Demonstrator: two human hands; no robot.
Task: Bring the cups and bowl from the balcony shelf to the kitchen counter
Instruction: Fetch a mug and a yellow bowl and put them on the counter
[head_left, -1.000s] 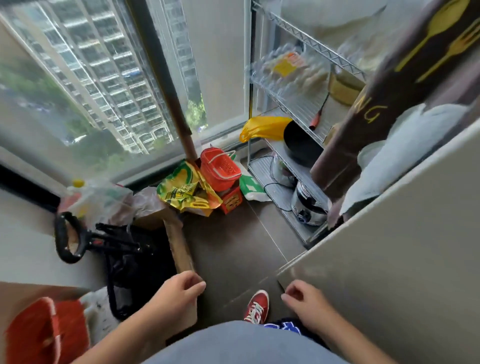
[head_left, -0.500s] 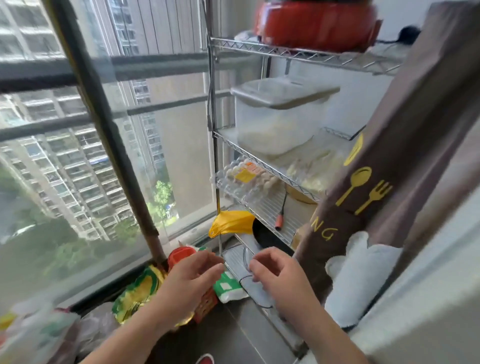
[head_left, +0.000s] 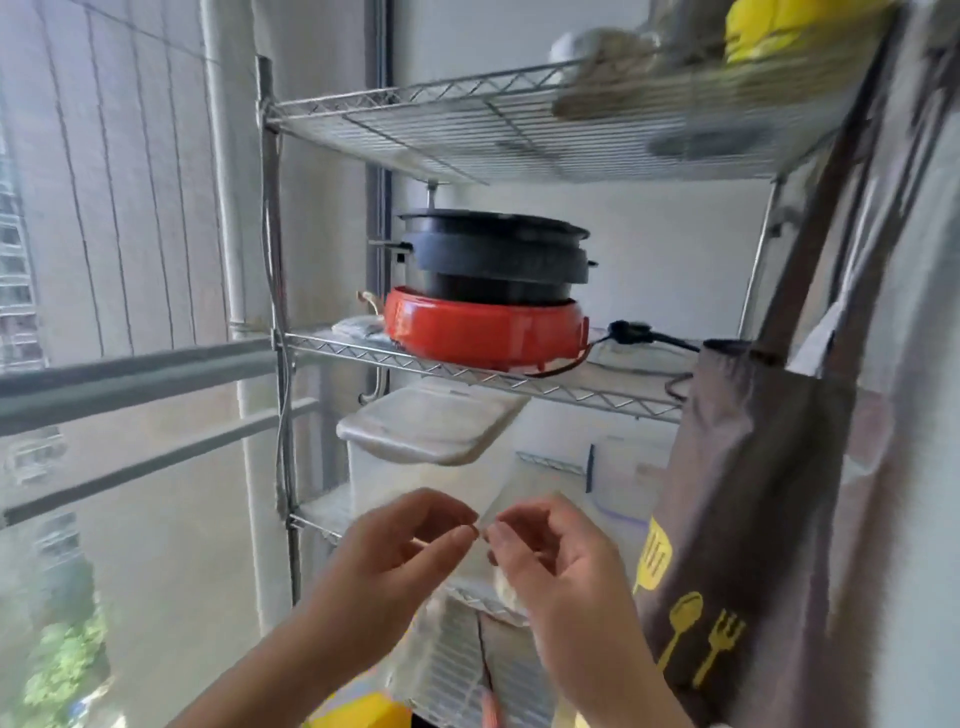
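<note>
Both hands raised since 0.5 s ago, now at 6 o'clock. Left hand (head_left: 395, 566): fingers loosely curled, nothing held. Right hand (head_left: 563, 569): likewise, fingertips nearly meeting. Wire shelf (head_left: 467, 122): blurred pale items (head_left: 597, 62) on top tier, 1 o'clock; cups indistinguishable.

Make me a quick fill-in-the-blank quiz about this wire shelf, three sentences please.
1. The black pot sits on a ___ base.
2. The lidded clear container stands ___ the pot's shelf.
3. The brown apron bears ___ utensil prints.
Missing words: red; below; yellow.
</note>
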